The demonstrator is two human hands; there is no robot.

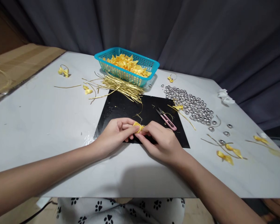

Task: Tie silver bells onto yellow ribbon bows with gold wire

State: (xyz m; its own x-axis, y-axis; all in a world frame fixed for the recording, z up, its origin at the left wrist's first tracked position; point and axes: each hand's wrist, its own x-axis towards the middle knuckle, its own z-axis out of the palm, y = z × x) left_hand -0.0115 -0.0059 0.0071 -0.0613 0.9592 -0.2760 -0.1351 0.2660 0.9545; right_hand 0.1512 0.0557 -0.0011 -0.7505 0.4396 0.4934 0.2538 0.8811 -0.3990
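Both my hands meet over the near edge of a black mat [144, 107]. Between the fingertips of my left hand [115, 132] is a small yellow ribbon bow [137, 126], partly hidden by the fingers. My right hand [161, 140] pinches at the same bow from the other side. A thin gold tie rises from the bow toward the mat's middle. Beside my right hand lie pink thread snips [166, 119], blades pointing away. Beyond my hands, a bundle of gold twist ties [121, 87] rests across the mat's far edge.
A blue plastic basket [99, 59] of yellow bows stands at the back. Silver bell-like beads [189, 104] are heaped on the right. Loose bows and ties [226, 155] lie at the right; a bow with a wire loop [64, 72] is far left. Cardboard [25, 62] borders the table.
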